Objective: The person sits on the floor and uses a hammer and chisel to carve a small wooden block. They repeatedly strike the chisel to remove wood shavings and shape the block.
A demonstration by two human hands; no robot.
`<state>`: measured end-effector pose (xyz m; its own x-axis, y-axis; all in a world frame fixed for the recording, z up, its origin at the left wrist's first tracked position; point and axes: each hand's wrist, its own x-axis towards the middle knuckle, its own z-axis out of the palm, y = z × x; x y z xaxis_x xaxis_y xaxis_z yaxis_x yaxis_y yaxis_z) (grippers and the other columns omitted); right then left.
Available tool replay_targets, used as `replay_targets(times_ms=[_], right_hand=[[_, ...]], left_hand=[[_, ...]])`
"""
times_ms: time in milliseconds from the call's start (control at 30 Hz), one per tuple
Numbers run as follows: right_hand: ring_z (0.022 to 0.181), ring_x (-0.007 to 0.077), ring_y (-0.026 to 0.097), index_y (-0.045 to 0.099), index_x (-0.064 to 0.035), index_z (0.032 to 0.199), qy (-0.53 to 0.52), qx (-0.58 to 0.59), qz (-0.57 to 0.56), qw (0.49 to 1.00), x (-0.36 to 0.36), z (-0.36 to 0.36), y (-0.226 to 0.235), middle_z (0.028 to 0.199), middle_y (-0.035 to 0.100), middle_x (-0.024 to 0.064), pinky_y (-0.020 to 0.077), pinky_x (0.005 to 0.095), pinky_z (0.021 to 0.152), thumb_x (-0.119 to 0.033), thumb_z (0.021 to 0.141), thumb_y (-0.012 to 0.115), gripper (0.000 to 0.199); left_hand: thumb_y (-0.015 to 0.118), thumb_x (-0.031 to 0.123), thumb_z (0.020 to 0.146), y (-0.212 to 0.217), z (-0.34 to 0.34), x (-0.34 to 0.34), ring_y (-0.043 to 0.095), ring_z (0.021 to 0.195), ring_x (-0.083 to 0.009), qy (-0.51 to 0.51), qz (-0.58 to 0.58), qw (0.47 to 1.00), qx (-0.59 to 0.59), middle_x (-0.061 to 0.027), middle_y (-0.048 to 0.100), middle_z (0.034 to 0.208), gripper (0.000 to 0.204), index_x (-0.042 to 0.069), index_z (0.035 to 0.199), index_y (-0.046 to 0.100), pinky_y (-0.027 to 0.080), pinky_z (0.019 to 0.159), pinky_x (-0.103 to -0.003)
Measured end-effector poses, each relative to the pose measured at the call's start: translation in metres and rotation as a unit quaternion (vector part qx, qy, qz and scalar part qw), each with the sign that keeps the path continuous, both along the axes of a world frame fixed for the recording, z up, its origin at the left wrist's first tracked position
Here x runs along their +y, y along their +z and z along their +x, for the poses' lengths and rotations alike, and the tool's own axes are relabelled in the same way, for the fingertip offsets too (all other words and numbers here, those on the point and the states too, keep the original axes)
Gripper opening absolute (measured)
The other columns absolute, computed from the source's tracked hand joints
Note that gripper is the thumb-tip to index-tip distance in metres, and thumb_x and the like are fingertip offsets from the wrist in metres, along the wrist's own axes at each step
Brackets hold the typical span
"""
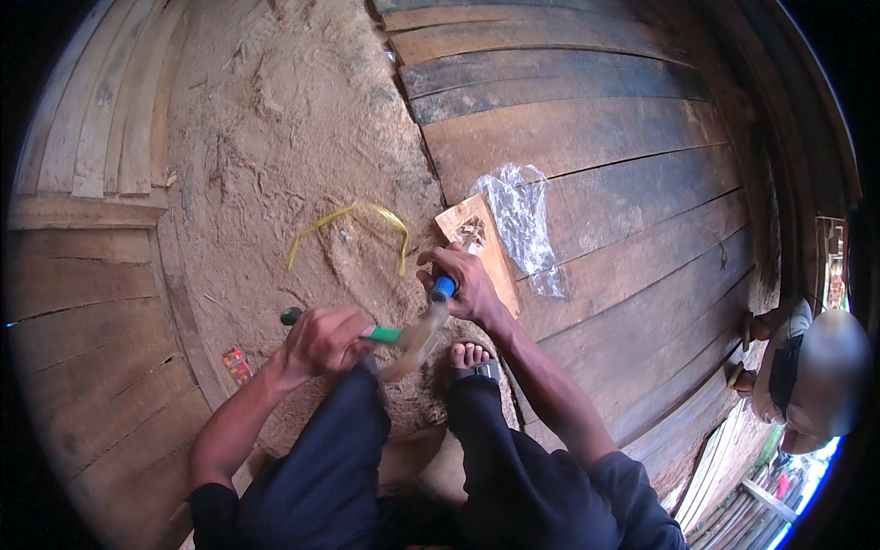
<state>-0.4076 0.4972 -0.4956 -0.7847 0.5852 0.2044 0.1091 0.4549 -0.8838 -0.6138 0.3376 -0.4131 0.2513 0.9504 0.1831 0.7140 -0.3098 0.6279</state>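
Note:
My left hand (pixel 323 341) is closed around the green handle of a hammer (pixel 385 335). The hammer's head is smeared by motion, just below the end of a blue handle. That blue handle belongs to a chisel-like tool (pixel 444 289) gripped in my right hand (pixel 467 281); its far end is hidden by my fingers. Beyond the right hand lies a light wooden board (pixel 498 266) with a rough hollow cut near its far end, where wood chips (pixel 471 235) sit. My right hand is over the board's left edge.
Crumpled clear plastic (pixel 521 215) lies beside the board on dark planks (pixel 632 206). A yellow strip (pixel 353 211) curves over the dirt floor (pixel 275 119). A small red packet (pixel 236 366) lies left. My sandalled foot (pixel 472 357) is near the tools. Another person (pixel 807 376) is at far right.

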Motion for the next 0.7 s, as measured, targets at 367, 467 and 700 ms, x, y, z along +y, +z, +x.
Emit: replay_targets(times_ms=[367, 467, 700], right_hand=[[0.089, 0.0258, 0.056, 0.068, -0.0101, 0.096, -0.08, 0.019, 0.096, 0.992, -0.056, 0.003, -0.035, 0.093, 0.064, 0.0039, 0.0382, 0.0398, 0.085, -0.015, 0.065, 0.076, 0.033], [0.093, 0.0295, 0.053, 0.063, -0.0061, 0.103, -0.121, 0.011, 0.106, 0.987, -0.065, 0.009, -0.033, 0.098, 0.059, 0.0093, 0.0388, 0.0433, 0.087, -0.009, 0.063, 0.075, 0.042], [0.085, 0.0286, 0.054, 0.051, -0.0006, 0.099, -0.184, 0.09, -0.035, 0.978, -0.047, 0.023, 0.014, 0.094, 0.051, 0.0146, 0.0438, 0.0392, 0.086, 0.008, 0.072, 0.055, 0.029]], left_hand=[[0.05, 0.036, 0.097, -0.004, 0.002, 0.011, 0.06, 0.057, -0.0388, 0.065, -0.079, 0.995, 0.016, -0.0171, 0.053, 0.064, 0.036, 0.002, 0.086, 0.053, 0.046, 0.048, -0.045], [0.051, 0.034, 0.097, -0.005, 0.006, 0.01, 0.06, 0.057, -0.0382, 0.056, -0.066, 0.996, 0.025, -0.0174, 0.053, 0.063, 0.034, 0.001, 0.087, 0.053, 0.046, 0.047, -0.045], [0.047, 0.035, 0.1, -0.001, -0.004, 0.009, 0.059, 0.056, -0.0383, 0.095, -0.068, 0.993, -0.022, -0.0193, 0.052, 0.064, 0.038, 0.0, 0.086, 0.051, 0.044, 0.046, -0.044]])
